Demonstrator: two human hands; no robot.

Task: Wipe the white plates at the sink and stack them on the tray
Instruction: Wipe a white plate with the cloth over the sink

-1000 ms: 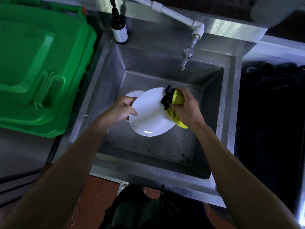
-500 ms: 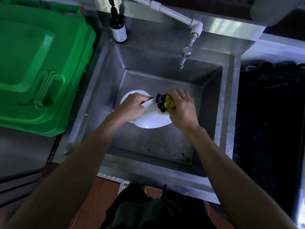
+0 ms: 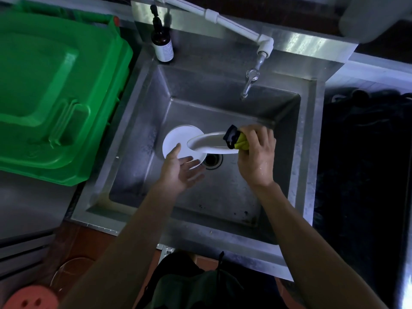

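I saw the left hand (image 3: pixel 181 172) nearest, palm up over the sink (image 3: pixel 133 134) floor, fingers spread and relaxed, tips at the near edge of a plate lying flat (image 3: pixel 176 139). Past it the right hand (image 3: pixel 256 152) curled around a yellow-and-black cloth (image 3: pixel 236 140), pinching the right rim of the held plate (image 3: pixel 209 142), which was tilted nearly edge-on, long axis running left to right above the drain (image 3: pixel 213 160).

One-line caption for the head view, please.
Over the steel sink, the right hand holds a tilted white plate through a yellow cloth; the open left hand waits below.
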